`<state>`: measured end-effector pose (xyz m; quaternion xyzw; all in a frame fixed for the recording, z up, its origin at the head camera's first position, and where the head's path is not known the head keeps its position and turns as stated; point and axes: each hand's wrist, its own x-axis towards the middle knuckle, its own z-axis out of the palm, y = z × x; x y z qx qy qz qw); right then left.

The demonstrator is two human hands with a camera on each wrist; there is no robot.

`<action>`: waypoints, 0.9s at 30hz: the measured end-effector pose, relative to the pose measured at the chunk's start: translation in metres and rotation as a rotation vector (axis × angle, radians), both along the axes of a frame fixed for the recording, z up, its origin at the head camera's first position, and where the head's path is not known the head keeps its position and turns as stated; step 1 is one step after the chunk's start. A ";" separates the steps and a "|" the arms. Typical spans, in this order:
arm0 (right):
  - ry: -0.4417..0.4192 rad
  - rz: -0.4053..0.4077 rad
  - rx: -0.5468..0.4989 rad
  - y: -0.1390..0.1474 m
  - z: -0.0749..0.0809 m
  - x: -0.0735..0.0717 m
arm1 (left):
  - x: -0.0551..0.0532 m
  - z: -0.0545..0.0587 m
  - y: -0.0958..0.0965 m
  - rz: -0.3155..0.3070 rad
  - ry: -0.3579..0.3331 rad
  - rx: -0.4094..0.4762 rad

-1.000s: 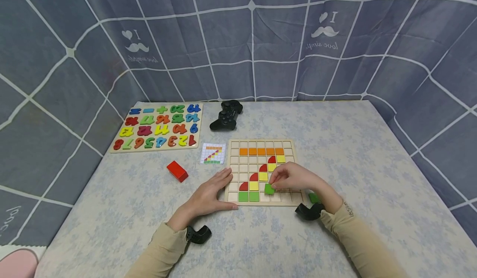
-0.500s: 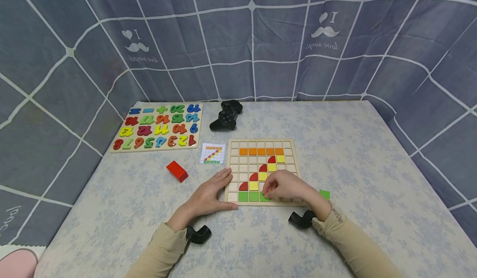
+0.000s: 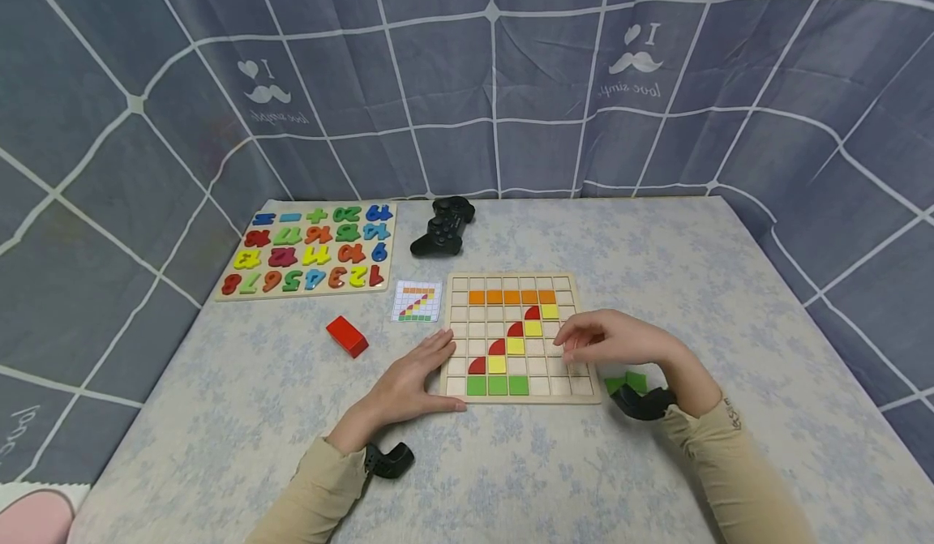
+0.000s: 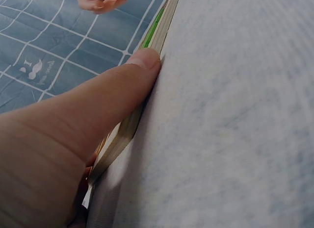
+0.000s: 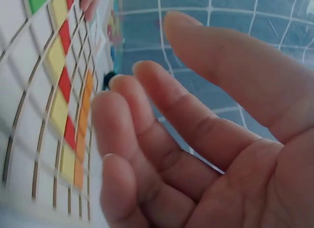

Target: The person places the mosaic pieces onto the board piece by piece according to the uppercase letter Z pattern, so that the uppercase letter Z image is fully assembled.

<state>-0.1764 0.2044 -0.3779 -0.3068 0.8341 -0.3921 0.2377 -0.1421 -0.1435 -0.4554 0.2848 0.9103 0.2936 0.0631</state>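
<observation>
A wooden grid board [image 3: 539, 385] lies on the table. It bears a row of orange squares [image 3: 511, 297], a diagonal of red quarter-round and yellow tiles, and three green squares [image 3: 497, 386] in the nearest row. My left hand [image 3: 409, 378] rests at the board's near left corner, its fingers straight. In the left wrist view its thumb [image 4: 122, 86] touches the board's side. Over the board's right edge hovers my right hand [image 3: 620, 338], fingers loosely bent. The right wrist view shows nothing between its fingers [image 5: 167, 90] and thumb. Loose green squares [image 3: 636, 382] lie beside it, partly hidden.
A pattern card [image 3: 417, 301] lies left of the board, with a red block [image 3: 347, 336] further left. Behind stand a number puzzle board [image 3: 292, 291] and a black game controller [image 3: 443, 228]. Grid-patterned cloth [image 3: 554, 82] hangs around the table.
A green square that my right hand held is set as the third in the board's near row. The right hand has let go and moved right. My left hand stays put.
</observation>
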 end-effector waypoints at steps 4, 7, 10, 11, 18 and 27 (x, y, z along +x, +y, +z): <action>-0.006 -0.057 -0.003 0.018 -0.002 0.002 | 0.000 0.000 0.000 0.001 0.001 0.008; -0.035 -0.084 0.007 0.030 -0.007 0.005 | 0.001 0.000 0.000 0.001 0.002 0.004; -0.059 -0.090 0.012 0.041 -0.013 0.008 | 0.001 0.000 0.000 0.002 0.002 0.002; -0.066 -0.092 0.009 0.045 -0.014 0.009 | 0.001 0.000 0.000 0.003 0.001 0.002; -0.084 -0.102 -0.021 0.066 -0.026 0.013 | 0.000 0.000 0.000 0.001 0.009 0.003; -0.093 -0.052 -0.126 0.085 -0.040 0.012 | 0.000 -0.001 0.000 0.002 0.004 0.006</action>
